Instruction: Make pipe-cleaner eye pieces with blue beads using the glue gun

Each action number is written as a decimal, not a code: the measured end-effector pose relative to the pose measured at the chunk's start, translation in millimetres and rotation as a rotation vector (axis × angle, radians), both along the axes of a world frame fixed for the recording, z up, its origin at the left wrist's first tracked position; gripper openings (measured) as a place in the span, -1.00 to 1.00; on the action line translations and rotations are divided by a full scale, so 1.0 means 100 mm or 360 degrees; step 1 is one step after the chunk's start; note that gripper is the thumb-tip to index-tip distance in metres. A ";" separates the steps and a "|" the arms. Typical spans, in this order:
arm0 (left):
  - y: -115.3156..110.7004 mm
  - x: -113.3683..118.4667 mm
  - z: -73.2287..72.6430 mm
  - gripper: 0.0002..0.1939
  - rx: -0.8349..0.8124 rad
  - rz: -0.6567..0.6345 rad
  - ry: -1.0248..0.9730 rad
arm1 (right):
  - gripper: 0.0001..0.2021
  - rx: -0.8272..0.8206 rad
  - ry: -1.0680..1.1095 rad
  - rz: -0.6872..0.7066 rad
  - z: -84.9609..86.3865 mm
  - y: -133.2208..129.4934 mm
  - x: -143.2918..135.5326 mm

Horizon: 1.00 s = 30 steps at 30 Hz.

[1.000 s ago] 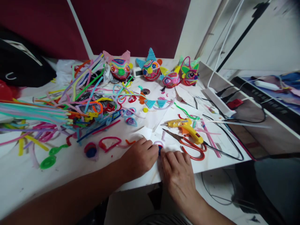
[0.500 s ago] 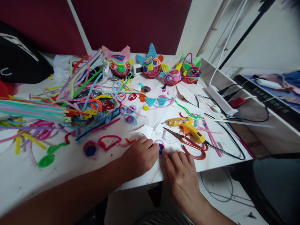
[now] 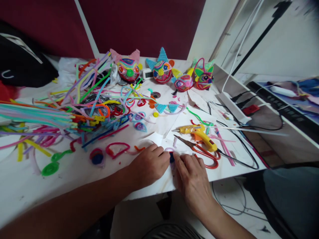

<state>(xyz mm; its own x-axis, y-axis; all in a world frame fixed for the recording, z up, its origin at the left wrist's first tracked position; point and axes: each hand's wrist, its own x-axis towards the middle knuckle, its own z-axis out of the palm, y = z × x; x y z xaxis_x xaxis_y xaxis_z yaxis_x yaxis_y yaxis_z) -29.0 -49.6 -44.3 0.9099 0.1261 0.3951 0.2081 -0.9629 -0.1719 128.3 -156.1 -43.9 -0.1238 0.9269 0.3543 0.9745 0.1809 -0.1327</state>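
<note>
Between my two hands, near the front edge of the white table, lies a small piece of blue, red and pale purple pipe cleaner. My left hand is curled, its fingertips at the left side of the piece. From the right, my right hand rests its bent fingers against the same piece, partly covering it. Orange-handled scissors and a yellow glue gun lie just beyond my right hand. To the left sits a similar purple, red and blue piece, beside a red loop.
Loose pipe cleaners cover the table's left part. Four colourful animal heads stand at the back, one with pink ears. A white power strip with cables lies at the right. Green coils lie at the left front.
The view has shifted slightly. The fingers of my right hand have bent a little more over the small piece; my left hand has stayed nearly still.
</note>
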 end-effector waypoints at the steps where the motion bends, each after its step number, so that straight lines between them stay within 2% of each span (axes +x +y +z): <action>1: 0.00 0.00 0.00 -0.85 0.0006 0.0004 0.0005 | -0.65 -0.0009 -0.0009 -0.0017 -0.01 0.01 -0.01; 15: 0.02 -0.01 0.04 -0.84 -0.0017 0.0021 -0.0004 | -0.72 0.0030 0.0028 -0.0078 -0.09 0.03 -0.06; 21: 0.02 -0.02 0.07 -0.88 -0.0118 0.0060 0.0053 | -0.72 0.0095 0.0054 -0.0070 -0.12 0.04 -0.07; 30: 0.02 -0.02 -0.01 -0.93 -0.0137 0.0104 0.0081 | -0.71 0.0063 0.0213 -0.0027 -0.18 0.05 -0.06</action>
<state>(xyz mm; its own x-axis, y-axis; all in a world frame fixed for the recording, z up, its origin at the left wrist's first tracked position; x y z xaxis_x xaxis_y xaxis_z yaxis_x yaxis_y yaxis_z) -31.4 -48.0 -45.0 0.9172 0.2172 0.3340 0.2640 -0.9592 -0.1010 122.4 -151.1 -61.8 -0.0578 0.9134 0.4029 0.9515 0.1725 -0.2546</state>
